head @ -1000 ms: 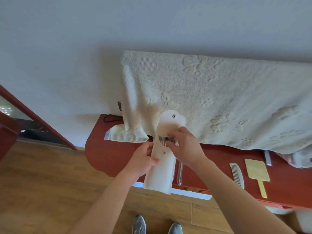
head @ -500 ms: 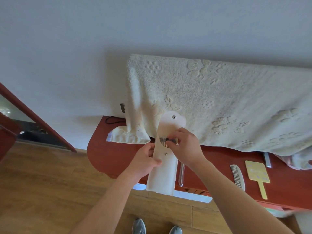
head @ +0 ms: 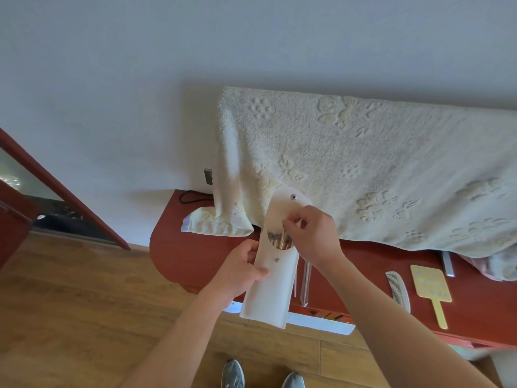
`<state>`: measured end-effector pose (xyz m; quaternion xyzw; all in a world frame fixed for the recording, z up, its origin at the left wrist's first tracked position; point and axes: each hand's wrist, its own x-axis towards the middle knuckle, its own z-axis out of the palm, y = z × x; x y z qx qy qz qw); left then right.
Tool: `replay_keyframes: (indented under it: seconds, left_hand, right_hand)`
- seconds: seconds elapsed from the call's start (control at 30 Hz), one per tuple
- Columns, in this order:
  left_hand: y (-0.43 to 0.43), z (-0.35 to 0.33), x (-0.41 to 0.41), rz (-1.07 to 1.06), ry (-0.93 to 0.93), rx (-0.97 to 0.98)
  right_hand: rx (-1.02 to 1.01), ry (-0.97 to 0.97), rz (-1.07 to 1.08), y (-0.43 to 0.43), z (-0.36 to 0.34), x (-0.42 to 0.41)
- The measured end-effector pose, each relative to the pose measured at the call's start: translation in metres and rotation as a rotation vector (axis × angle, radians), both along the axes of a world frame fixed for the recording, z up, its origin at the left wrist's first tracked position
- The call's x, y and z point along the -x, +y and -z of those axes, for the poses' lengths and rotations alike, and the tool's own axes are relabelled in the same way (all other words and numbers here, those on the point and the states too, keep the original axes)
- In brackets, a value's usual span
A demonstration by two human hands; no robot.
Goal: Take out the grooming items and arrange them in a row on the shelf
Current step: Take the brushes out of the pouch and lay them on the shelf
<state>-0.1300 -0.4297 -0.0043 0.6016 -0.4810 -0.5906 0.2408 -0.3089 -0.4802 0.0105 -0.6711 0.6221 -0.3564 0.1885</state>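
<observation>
Draped over the shelf's (head: 190, 256) back edge, a towel (head: 363, 169). Above the front edge, gripping a white pouch (head: 268, 292) by its side with the left hand (head: 240, 271). Near the right end, lying flat: mirror (head: 430, 287) beside comb (head: 397, 289). At the pouch mouth, pinching a gold brush (head: 282, 237) with the right hand (head: 313, 236).

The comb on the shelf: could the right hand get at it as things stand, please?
Probably not yet: the right hand pinches a tool in the pouch, though the comb lies uncovered.
</observation>
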Motion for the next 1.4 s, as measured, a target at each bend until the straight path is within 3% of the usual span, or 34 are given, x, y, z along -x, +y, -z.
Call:
replay_keyframes:
  seconds: [0.27,1.03,1.4]
  left_hand:
    - [0.003,0.000,-0.002,-0.013,-0.016,-0.015]
    - [-0.002,0.010,-0.005,-0.075,-0.075,-0.076]
    - [-0.029,0.007,0.016,-0.135,-0.044,-0.052]
  right_hand:
    - [-0.073,-0.098,0.078,-0.010,-0.013,0.005]
    - [0.046,-0.177,0.239,-0.043,-0.030,0.066]
    - [-0.260,-0.036,0.200,-0.028,0.048,0.100]
